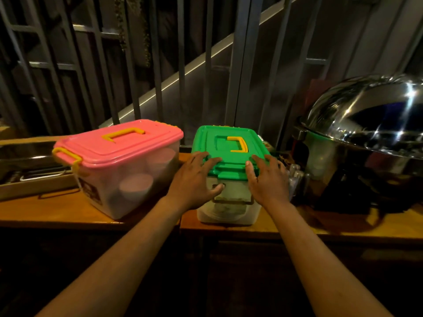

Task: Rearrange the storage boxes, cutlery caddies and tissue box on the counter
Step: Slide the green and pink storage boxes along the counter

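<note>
On the counter (57, 211) stand two storage boxes, both hands spread open, flat on the green-lidded box (229, 170).

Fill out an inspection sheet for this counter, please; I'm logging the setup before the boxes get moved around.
Surface: wooden counter, bare at the front edge.
Job's things: green-lidded box and pink-lidded box stand side by side, apart, lids on, yellow handles lying flat. Pink cups show through the pink-lidded box's wall.
Clutter: domed steel chafing dish to the right; metal tray to the left; utensil handles behind the right hand, holder unclear.
Grippers: left hand and right hand rest spread on the green lid's near edge, fingers not closed around anything.
Cables: nothing seen.
Surroundings: dark metal bars and a staircase behind.
</note>
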A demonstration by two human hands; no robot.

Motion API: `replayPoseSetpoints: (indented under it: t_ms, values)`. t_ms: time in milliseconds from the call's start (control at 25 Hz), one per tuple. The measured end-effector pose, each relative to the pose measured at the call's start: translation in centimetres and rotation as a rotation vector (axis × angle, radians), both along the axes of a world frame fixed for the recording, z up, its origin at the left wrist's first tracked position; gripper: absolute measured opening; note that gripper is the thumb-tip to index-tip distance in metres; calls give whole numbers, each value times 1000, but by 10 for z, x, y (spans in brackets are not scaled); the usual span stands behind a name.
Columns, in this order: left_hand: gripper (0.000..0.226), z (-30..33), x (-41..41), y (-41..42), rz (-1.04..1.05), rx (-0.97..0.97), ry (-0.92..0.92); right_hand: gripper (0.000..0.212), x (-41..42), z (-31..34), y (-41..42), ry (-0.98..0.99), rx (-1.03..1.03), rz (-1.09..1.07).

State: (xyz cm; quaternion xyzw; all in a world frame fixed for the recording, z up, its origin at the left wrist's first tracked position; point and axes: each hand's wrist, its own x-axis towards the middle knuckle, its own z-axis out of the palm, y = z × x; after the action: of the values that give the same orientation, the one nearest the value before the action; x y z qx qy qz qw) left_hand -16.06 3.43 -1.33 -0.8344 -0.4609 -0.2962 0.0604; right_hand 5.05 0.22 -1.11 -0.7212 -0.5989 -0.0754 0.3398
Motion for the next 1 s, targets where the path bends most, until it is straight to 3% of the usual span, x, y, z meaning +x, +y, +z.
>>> replayPoseSetpoints:
  t_ms: [160, 440, 720, 880, 1000]
  values:
    - [54, 3, -69, -12, -19, 51, -103, 52, -57, 13, -11, -80, 138, -17]
    - [34, 26, -234, 8, 312, 207, -130, 45, -222, 18, 27, -97, 215, 261]
    - [43, 20, -316, 70, 483, -106, -134, 59, -344, 17, 76, -152, -11, 581]
    - [45, 28, -318, 93, 507, -221, -248, 61, -354, 3, 86, -143, 151, 545]
    - [44, 42, -312, 115, 487, -385, -431, 57, -351, -4, 93, -120, 218, 552]
